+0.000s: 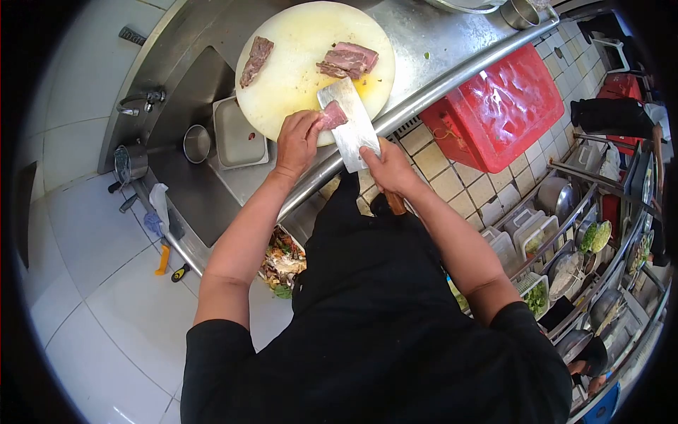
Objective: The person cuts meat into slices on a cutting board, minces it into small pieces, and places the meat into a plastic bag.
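My right hand [390,168] is closed around the wooden handle of a cleaver [359,138], whose broad blade lies flat over the near edge of the round cutting board [289,78]. Pinched in the fingers of my left hand [296,139] is a piece of meat [332,116], which overlaps the blade. Farther up the board sit several stacked pieces of cooked meat [349,59] in a little yellowish liquid. Another strip of meat [256,61] lies alone at the board's left side.
The board rests on a steel counter beside a sink [183,169]. A steel pan [240,134] and a metal cup [197,143] stand left of the board. Below is a bin of food scraps [284,260]. A red tub [494,106] and loaded shelves [565,261] are at right.
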A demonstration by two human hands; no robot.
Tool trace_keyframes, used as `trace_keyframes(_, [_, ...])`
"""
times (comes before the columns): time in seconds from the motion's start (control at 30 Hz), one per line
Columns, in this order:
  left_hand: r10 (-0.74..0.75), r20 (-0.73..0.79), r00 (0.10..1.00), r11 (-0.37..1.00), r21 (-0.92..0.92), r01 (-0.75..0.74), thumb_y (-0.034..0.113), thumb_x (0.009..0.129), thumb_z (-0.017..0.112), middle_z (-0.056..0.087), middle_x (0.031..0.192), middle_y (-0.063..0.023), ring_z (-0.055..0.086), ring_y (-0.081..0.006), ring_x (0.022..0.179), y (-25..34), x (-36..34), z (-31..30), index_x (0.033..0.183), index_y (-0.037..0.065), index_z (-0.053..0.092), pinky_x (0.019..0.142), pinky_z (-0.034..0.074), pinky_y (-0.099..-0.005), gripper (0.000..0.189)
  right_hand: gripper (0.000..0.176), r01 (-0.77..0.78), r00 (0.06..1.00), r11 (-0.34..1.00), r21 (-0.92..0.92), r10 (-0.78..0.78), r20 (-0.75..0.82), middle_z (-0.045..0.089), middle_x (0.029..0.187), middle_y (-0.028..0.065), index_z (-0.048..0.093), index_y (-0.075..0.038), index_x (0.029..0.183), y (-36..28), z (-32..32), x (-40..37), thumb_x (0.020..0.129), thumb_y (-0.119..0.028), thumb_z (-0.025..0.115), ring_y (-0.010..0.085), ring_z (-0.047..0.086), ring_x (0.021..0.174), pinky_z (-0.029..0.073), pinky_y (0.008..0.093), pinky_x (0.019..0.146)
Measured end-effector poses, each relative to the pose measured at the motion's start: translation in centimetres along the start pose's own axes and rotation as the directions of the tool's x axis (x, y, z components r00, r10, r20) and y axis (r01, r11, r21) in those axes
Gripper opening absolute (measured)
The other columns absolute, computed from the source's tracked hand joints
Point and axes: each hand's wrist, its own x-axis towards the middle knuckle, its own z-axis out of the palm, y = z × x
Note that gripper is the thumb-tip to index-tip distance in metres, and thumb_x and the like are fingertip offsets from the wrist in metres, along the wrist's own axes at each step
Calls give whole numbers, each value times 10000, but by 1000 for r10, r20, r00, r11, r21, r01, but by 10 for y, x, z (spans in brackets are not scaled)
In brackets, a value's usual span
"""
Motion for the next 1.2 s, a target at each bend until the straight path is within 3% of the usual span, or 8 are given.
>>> trace_keyframes(0.07, [0, 2, 1000, 1000, 10, 0, 133, 948, 715, 698, 1096, -105, 648, -288, 1016, 4, 2, -6, 1129, 62, 736, 898, 526, -375, 196, 291, 0, 1000, 1000, 5, 0, -12, 567, 612, 34, 598, 14, 1158, 1, 6, -1, 1074, -260, 548, 114, 507, 409, 418, 305, 396])
trace_keyframes(0.2, [-142, 123, 982, 986, -69, 151, 81, 926, 694, 698, 1052, -108, 663, -297, 1003, 9, -2, -17, 1090, 58, 735, 893, 533, -388, 171, 273, -26, 1000, 997, 67, 25, 19, 517, 573, 6, 581, -5, 1154, 2, 5, 1, 1088, -265, 529, 94, 467, 394, 390, 289, 386])
trace_keyframes(0.27, [-187, 21, 982, 980, -66, 188, 88, 919, 702, 691, 1036, -108, 664, -306, 987, 2, -5, -9, 1067, 54, 731, 884, 535, -398, 154, 273, -21, 999, 997, 71, 19, 29, 512, 571, 4, 576, -4, 1146, 4, -1, -5, 1088, -267, 530, 95, 465, 391, 388, 288, 384])
trace_keyframes(0.63, [-182, 41, 982, 981, -54, 184, 105, 911, 716, 702, 1049, -115, 675, -308, 989, 7, -1, -13, 1033, 55, 731, 878, 539, -394, 132, 338, -52, 999, 997, 51, 52, 2, 584, 627, 57, 601, 33, 1147, -1, 12, 1, 1061, -291, 556, 141, 553, 424, 461, 330, 419])
trace_keyframes(0.9, [-171, 23, 985, 983, -69, 172, 110, 918, 713, 695, 1042, -113, 672, -308, 979, 2, 0, -8, 1015, 56, 719, 868, 534, -393, 111, 340, 47, 999, 999, -21, -46, 26, 619, 661, 89, 602, 44, 1138, 9, 9, -12, 1057, -282, 551, 162, 572, 430, 477, 352, 432])
trace_keyframes(0.97, [-135, 3, 991, 991, -10, 135, 99, 943, 708, 690, 1040, -108, 694, -248, 931, 2, -2, -8, 1046, 39, 731, 853, 559, -343, 122, 344, 6, 1000, 1000, -11, -6, 30, 623, 667, 94, 603, 43, 1148, 7, 12, -10, 1056, -284, 551, 166, 577, 433, 483, 354, 440])
trace_keyframes(1.1, [-173, -10, 985, 984, -41, 173, 87, 936, 709, 693, 1022, -107, 695, -230, 911, 1, -2, -10, 1038, 27, 728, 840, 559, -335, 120, 346, -26, 1000, 1000, 15, 26, 10, 627, 674, 93, 602, 39, 1164, 4, 23, 10, 1055, -286, 553, 168, 581, 437, 487, 354, 447])
trace_keyframes(1.2, [-233, 117, 965, 959, -137, 248, 73, 927, 709, 696, 995, -111, 692, -221, 875, 5, 6, -27, 1021, 16, 724, 820, 557, -331, 111, 336, -37, 999, 999, 23, 36, 19, 625, 675, 85, 601, 31, 1160, 3, 23, 12, 1056, -285, 554, 161, 574, 433, 476, 351, 433])
